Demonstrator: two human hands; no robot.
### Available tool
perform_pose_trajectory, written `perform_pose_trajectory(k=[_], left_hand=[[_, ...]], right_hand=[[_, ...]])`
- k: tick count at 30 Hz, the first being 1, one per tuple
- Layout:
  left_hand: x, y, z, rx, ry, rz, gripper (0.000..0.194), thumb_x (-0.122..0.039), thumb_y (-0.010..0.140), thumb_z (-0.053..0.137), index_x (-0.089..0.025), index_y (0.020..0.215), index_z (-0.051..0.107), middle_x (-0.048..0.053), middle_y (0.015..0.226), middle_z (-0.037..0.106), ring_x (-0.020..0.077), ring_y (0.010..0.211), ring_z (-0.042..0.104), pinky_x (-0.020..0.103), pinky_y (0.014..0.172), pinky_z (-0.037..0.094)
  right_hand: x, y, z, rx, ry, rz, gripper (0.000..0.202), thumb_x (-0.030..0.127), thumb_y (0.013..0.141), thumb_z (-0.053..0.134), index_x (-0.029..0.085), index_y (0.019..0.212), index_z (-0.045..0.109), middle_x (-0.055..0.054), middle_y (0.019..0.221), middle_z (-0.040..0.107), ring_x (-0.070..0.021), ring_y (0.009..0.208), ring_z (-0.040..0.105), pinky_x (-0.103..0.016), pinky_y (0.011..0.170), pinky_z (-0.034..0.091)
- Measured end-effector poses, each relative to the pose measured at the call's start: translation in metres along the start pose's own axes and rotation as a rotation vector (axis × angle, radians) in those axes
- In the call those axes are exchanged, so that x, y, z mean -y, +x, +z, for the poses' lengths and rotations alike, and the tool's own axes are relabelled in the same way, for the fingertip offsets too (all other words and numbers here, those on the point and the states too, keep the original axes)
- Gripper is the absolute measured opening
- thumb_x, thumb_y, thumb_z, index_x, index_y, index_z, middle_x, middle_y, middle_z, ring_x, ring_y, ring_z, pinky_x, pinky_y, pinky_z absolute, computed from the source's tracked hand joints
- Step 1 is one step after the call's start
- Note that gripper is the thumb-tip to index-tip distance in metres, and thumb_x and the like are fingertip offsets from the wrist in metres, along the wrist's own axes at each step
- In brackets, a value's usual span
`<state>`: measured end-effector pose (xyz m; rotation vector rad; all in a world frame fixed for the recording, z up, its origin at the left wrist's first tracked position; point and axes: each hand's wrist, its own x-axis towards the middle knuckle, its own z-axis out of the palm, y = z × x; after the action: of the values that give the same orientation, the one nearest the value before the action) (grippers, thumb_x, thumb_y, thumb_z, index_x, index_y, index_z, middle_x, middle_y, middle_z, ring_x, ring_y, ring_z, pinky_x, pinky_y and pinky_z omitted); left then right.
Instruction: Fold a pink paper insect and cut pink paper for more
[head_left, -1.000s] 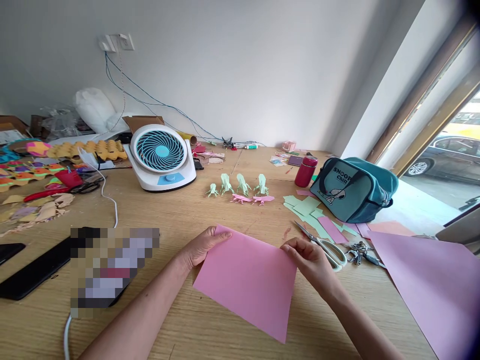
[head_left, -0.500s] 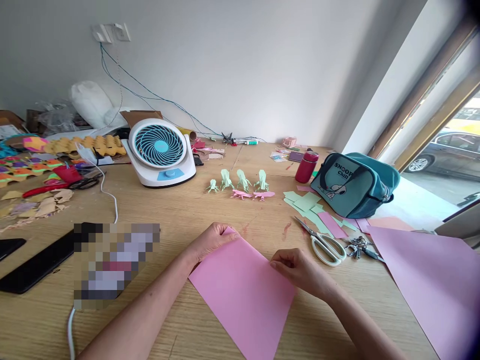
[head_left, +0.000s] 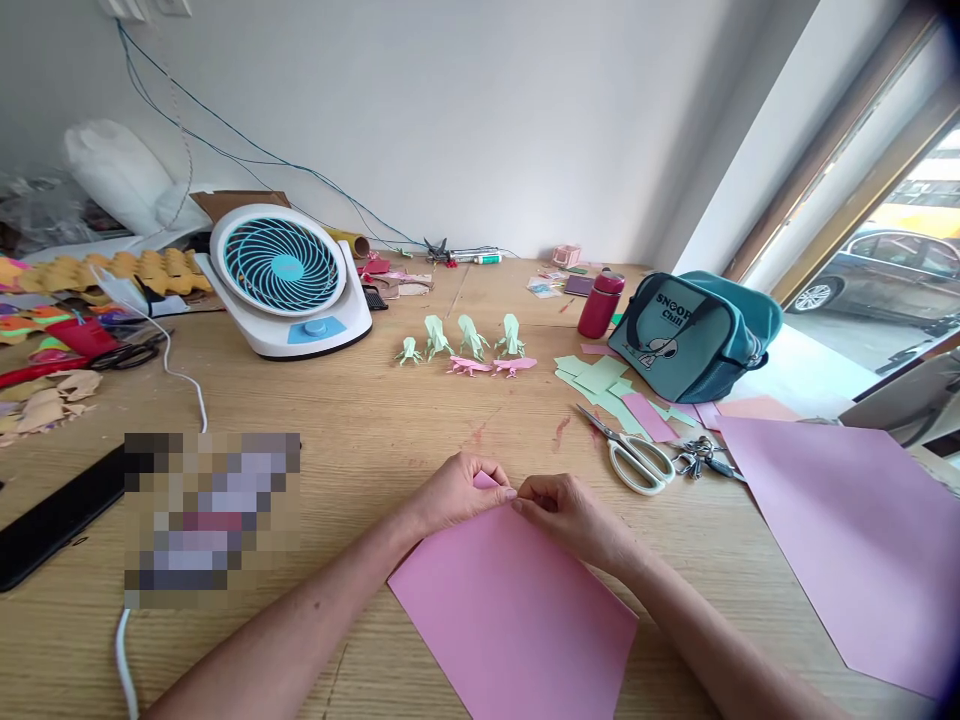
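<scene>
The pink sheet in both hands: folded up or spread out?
Mostly spread: the pink sheet shows one broad face. Cannot tell whether the pinched edge is folded: fingers cover part of it.

- Near pink sheet (head_left: 517, 610): smooth, matt paper with crisp edges.
- Large pink sheet (head_left: 840, 530) at right: the same flat, unglossy paper look.
- Desk (head_left: 360, 420): wood-look top, visible grain, faint sheen.
- Scissors (head_left: 621, 440): shiny metal blades, pale plastic-looking handles.
- Keys (head_left: 701, 457): bright metal.
- Green and pink scraps (head_left: 600, 375): matt paper.
- Green figures (head_left: 472, 337) and pink figures (head_left: 470, 366): creased matt paper.
- Bottle (head_left: 600, 305): smooth, glossy red.
- Teal bag (head_left: 682, 335): fabric-looking, with dark mesh at its side.
- Fan (head_left: 274, 330), far left: smooth white plastic.
- Yellow egg tray (head_left: 142, 270), far left: rough, moulded pulp look.
- Wall (head_left: 450, 100): smooth, matt, painted-looking.
</scene>
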<state>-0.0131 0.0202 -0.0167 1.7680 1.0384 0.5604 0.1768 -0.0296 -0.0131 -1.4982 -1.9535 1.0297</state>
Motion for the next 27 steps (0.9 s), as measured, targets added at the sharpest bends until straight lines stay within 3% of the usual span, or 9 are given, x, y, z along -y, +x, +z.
perform_pose_trajectory(k=[5, 11, 16, 21, 24, 27], left_hand=[[0.0, 0.001, -0.012, 0.017, -0.033, -0.053, 0.024, -0.039, 0.074, 0.069, -0.017, 0.066, 0.069, -0.001, 0.057, 0.063, 0.012, 0.053, 0.053, 0.021, 0.049, 0.036], [0.013, 0.0, -0.054, 0.002, -0.348, -0.251, 0.036, -0.046, 0.061, 0.083, -0.014, 0.068, 0.068, 0.0, 0.057, 0.064, 0.0109, 0.047, 0.053, 0.02, 0.045, 0.037], [0.025, -0.004, -0.081, -0.039, -0.427, -0.289, 0.037, -0.044, 0.059, 0.086, -0.014, 0.071, 0.068, 0.0, 0.058, 0.065, 0.0111, 0.046, 0.055, 0.021, 0.045, 0.039], [0.03, -0.003, -0.085, -0.067, -0.472, -0.302, 0.035, -0.042, 0.06, 0.086, -0.014, 0.069, 0.067, -0.001, 0.057, 0.064, 0.0105, 0.046, 0.054, 0.021, 0.044, 0.04], [0.03, -0.003, -0.083, -0.059, -0.486, -0.301, 0.035, -0.041, 0.059, 0.087, -0.013, 0.068, 0.068, 0.0, 0.056, 0.064, 0.0104, 0.046, 0.054, 0.02, 0.044, 0.039], [0.029, -0.002, -0.079, -0.048, -0.494, -0.294, 0.035, -0.04, 0.058, 0.088, -0.013, 0.07, 0.069, 0.001, 0.058, 0.066, 0.0115, 0.047, 0.056, 0.021, 0.045, 0.041]], right_hand=[[0.002, -0.002, -0.004, 0.031, 0.0, 0.007, 0.024, 0.031, 0.085, 0.051, 0.019, 0.066, 0.055, 0.005, 0.061, 0.048, -0.0098, 0.057, 0.04, -0.023, 0.051, 0.028], [-0.002, -0.003, -0.013, 0.105, 0.002, 0.008, 0.031, 0.033, 0.085, 0.052, 0.019, 0.058, 0.046, 0.005, 0.057, 0.039, -0.0092, 0.055, 0.034, -0.023, 0.047, 0.023], [-0.008, -0.003, -0.017, 0.154, -0.014, 0.016, 0.033, 0.032, 0.084, 0.054, 0.019, 0.056, 0.044, 0.006, 0.055, 0.041, -0.0087, 0.053, 0.033, -0.023, 0.047, 0.022], [-0.016, -0.005, -0.028, 0.264, -0.052, 0.045, 0.028, 0.033, 0.085, 0.056, 0.019, 0.061, 0.055, 0.004, 0.058, 0.059, -0.0102, 0.053, 0.045, -0.024, 0.049, 0.03], [-0.018, -0.005, -0.037, 0.354, -0.054, 0.048, 0.03, 0.038, 0.086, 0.057, 0.018, 0.063, 0.058, 0.003, 0.059, 0.062, -0.0112, 0.055, 0.048, -0.023, 0.05, 0.033], [-0.018, -0.005, -0.039, 0.292, -0.064, 0.034, 0.027, 0.038, 0.084, 0.059, 0.018, 0.066, 0.06, 0.003, 0.06, 0.058, -0.0107, 0.055, 0.046, -0.023, 0.049, 0.031]])
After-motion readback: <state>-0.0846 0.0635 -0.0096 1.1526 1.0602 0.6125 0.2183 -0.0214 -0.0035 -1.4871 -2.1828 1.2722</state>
